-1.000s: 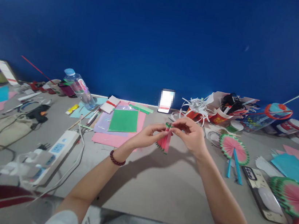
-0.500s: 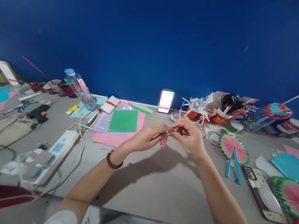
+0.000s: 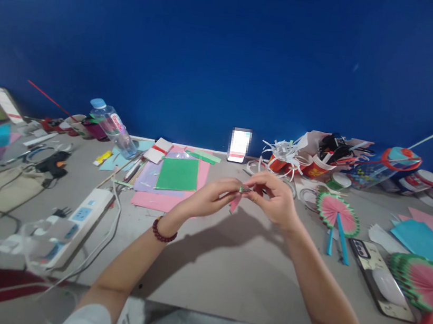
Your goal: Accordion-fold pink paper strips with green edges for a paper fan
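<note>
blue wall (image 3: 231,52) is seen behind one grey bench (image 3: 225,280). above the bench's middle, one folded pink-and-green paper (image 3: 235,203) is pinched between the left hand (image 3: 216,197) and the right hand (image 3: 273,197). to the left, one bottle (image 3: 114,127), one power strip (image 3: 87,222) and one green sheet (image 3: 177,174) are laid out; to the right, one fan (image 3: 332,210) with two blue handles (image 3: 342,239) is set near one phone (image 3: 367,253).

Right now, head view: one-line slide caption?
Left hand and right hand hold pink-and-green paper over a grey table, a green-edged pink fan at right.
</note>
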A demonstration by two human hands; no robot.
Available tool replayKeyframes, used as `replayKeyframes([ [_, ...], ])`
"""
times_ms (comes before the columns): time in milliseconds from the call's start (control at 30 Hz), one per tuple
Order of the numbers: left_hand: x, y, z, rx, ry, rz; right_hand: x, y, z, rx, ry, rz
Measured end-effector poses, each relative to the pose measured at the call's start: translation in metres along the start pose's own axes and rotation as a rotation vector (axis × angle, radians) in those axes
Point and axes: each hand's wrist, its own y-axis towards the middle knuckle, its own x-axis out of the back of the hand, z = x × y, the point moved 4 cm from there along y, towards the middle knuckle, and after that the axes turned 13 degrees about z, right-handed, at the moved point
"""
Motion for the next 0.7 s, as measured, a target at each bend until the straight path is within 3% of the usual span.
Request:
replayKeyframes([
  [267,0.003,0.001,0.0,0.113,-0.086,-0.128,-0.003,-0.004,-0.006,-0.106,0.167,-0.106],
  [400,0.004,0.001,0.0,0.091,-0.061,-0.224,-0.006,-0.005,-0.006,-0.111,0.28,-0.161],
  [500,0.003,0.001,0.001,0.098,-0.041,-0.218,-0.009,-0.004,-0.006,-0.118,0.279,-0.142],
  [700,0.003,0.0,-0.005,0.069,0.207,-0.237,-0.01,-0.005,-0.009,-0.147,0.24,-0.139],
])
